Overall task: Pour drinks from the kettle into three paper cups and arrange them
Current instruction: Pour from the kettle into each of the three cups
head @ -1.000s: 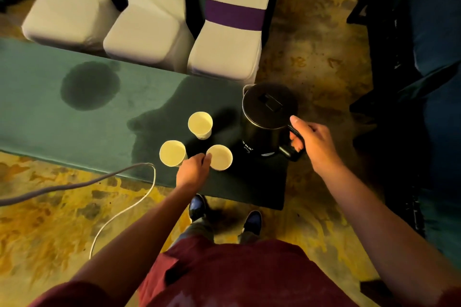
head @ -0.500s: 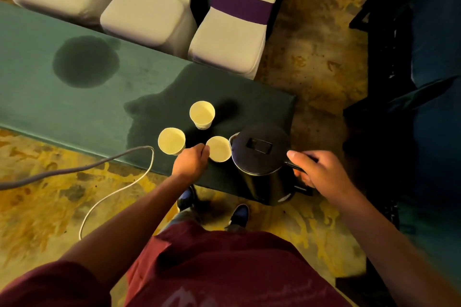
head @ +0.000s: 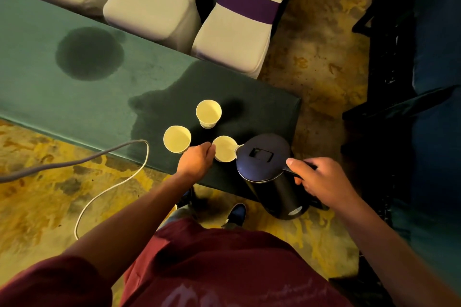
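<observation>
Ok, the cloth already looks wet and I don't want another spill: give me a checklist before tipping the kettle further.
1. Spout over the near cup: ok, it sits at the rim.
2. Left hand steadying that cup: ok.
3. Right hand closed on the kettle handle: ok.
4. Kettle lid shut: ok.
5. Other two cups upright: ok.
6. Water flowing, cup level: cannot tell.

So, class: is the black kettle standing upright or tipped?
Tipped. The kettle leans spout-first over the nearest paper cup, held by the right hand.
</observation>
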`<act>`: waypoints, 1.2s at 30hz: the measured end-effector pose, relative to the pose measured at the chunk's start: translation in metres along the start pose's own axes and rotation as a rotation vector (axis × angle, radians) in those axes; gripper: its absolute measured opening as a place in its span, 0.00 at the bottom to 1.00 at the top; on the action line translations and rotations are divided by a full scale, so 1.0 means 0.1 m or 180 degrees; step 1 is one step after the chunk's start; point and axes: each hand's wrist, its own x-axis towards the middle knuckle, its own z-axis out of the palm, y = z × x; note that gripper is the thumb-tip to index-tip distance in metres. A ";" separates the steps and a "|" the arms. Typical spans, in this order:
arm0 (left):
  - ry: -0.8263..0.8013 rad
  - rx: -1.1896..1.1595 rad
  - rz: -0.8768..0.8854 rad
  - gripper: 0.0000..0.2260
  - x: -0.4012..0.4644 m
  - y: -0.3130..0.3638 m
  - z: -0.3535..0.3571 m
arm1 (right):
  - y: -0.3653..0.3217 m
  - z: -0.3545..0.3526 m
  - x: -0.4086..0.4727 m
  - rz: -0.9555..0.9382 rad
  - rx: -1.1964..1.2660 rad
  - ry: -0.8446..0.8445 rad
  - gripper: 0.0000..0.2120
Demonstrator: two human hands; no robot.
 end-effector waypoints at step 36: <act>-0.0128 -0.0028 0.0013 0.17 0.00 -0.01 -0.03 | -0.23 0.08 0.03 0.0205 -0.0603 -0.0066 0.24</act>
